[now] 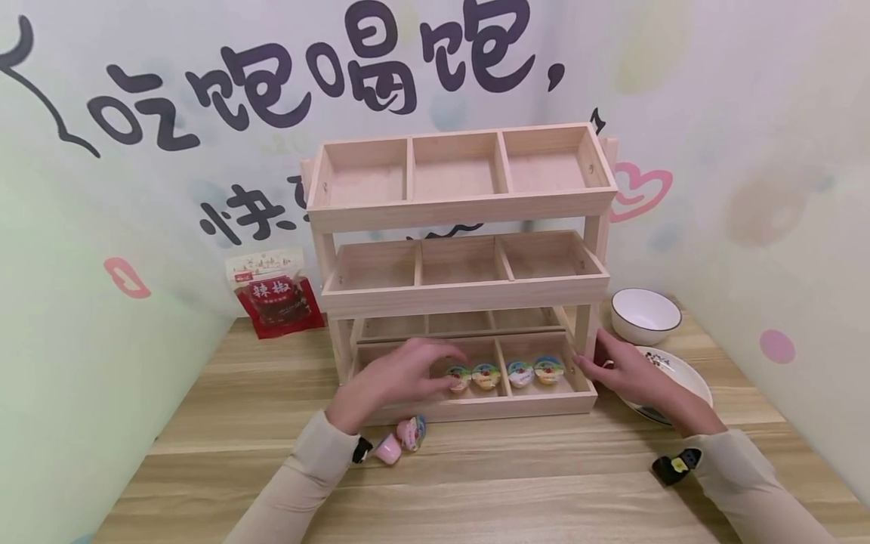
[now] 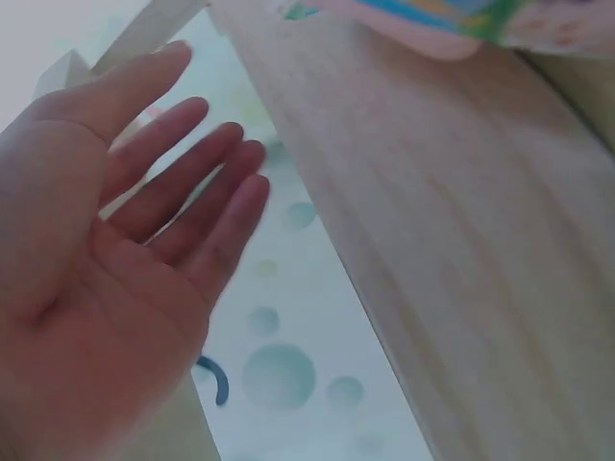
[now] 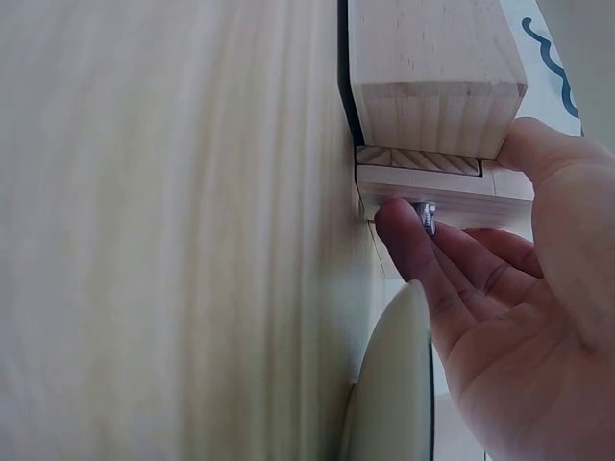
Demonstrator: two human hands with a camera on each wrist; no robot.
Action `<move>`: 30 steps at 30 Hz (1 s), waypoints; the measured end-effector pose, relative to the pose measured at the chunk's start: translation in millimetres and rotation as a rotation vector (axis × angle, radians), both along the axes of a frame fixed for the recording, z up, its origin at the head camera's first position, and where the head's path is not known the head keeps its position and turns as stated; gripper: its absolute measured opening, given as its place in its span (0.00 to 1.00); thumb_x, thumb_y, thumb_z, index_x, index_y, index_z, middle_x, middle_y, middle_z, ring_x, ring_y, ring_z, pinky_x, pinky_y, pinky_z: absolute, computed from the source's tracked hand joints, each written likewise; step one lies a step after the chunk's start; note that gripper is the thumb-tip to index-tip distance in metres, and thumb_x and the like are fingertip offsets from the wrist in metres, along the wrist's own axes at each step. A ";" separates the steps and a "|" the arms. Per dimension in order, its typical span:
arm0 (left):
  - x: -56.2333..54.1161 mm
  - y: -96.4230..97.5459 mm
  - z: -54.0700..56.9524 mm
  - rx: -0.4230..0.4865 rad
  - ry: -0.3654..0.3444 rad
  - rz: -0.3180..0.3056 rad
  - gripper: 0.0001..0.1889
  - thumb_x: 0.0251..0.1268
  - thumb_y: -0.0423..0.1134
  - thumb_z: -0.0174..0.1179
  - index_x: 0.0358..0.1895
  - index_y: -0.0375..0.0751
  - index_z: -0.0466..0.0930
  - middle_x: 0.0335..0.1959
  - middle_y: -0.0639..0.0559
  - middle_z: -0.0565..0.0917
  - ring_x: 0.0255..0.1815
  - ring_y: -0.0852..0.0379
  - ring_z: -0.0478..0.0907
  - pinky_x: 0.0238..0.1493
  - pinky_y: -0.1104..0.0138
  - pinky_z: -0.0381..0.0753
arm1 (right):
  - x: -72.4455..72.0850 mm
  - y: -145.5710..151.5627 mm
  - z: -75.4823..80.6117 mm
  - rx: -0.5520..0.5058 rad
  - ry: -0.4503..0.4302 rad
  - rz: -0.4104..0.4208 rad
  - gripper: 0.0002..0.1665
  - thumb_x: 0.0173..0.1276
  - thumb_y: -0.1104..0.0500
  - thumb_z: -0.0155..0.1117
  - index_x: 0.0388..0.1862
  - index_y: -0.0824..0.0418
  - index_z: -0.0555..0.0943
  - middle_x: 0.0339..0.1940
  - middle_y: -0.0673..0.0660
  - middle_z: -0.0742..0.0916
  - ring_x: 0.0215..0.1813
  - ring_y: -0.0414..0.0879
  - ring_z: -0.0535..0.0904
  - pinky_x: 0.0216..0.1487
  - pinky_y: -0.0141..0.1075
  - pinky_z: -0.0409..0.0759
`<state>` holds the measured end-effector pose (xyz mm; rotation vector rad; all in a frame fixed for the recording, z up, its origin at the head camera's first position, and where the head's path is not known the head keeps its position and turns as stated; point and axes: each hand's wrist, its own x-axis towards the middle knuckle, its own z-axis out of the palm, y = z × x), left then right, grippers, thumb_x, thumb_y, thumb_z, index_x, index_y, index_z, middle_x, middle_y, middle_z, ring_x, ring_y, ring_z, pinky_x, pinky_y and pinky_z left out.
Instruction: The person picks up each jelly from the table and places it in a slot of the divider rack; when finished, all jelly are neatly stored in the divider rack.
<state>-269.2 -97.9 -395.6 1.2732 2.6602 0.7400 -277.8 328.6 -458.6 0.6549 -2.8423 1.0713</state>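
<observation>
Hovering left hand (image 1: 401, 370) over tray (image 1: 476, 408); right hand (image 1: 628, 370) touching tray side.

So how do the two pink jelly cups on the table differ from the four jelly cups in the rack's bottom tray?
The two pink jelly cups on the wooden table lie tipped on their sides, showing their pink bodies; the four jelly cups in the bottom tray stand upright, showing their printed lids. The tipped pair sits loose in front of the wooden three-tier rack; the four form a row, two per compartment. The left hand reaches over the tray. Both groups look like the same small sealed cups.
</observation>
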 end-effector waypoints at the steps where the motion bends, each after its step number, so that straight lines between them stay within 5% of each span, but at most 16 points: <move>1: 2.5 -4.0 -0.2 0.027 0.010 0.002 0.18 0.79 0.41 0.67 0.65 0.38 0.85 0.65 0.44 0.88 0.64 0.46 0.86 0.66 0.51 0.85 | -0.2 -0.5 -0.1 0.001 0.001 -0.001 0.35 0.82 0.51 0.67 0.78 0.64 0.66 0.48 0.56 0.89 0.44 0.40 0.84 0.43 0.33 0.85; 9: 21.8 -35.8 -10.2 0.193 0.072 0.031 0.11 0.77 0.37 0.68 0.56 0.39 0.90 0.52 0.48 0.93 0.42 0.58 0.88 0.46 0.63 0.91 | 0.3 -2.5 -0.2 -0.007 0.039 0.000 0.28 0.81 0.53 0.67 0.72 0.63 0.71 0.41 0.53 0.89 0.41 0.37 0.84 0.39 0.34 0.84; 20: 39.1 -63.3 -26.5 0.271 0.128 -0.010 0.09 0.72 0.31 0.71 0.51 0.41 0.90 0.41 0.54 0.90 0.39 0.67 0.82 0.35 0.72 0.86 | -0.2 -6.1 -2.3 -0.026 0.028 0.017 0.29 0.81 0.54 0.67 0.73 0.64 0.70 0.43 0.55 0.89 0.43 0.36 0.84 0.40 0.33 0.85; 30: 53.1 -58.7 -20.5 0.086 0.030 -0.057 0.09 0.70 0.33 0.73 0.50 0.38 0.91 0.45 0.51 0.92 0.42 0.66 0.87 0.47 0.71 0.88 | 1.3 -2.8 -1.2 -0.012 0.030 -0.005 0.29 0.82 0.53 0.67 0.73 0.63 0.71 0.43 0.54 0.89 0.42 0.37 0.84 0.41 0.33 0.84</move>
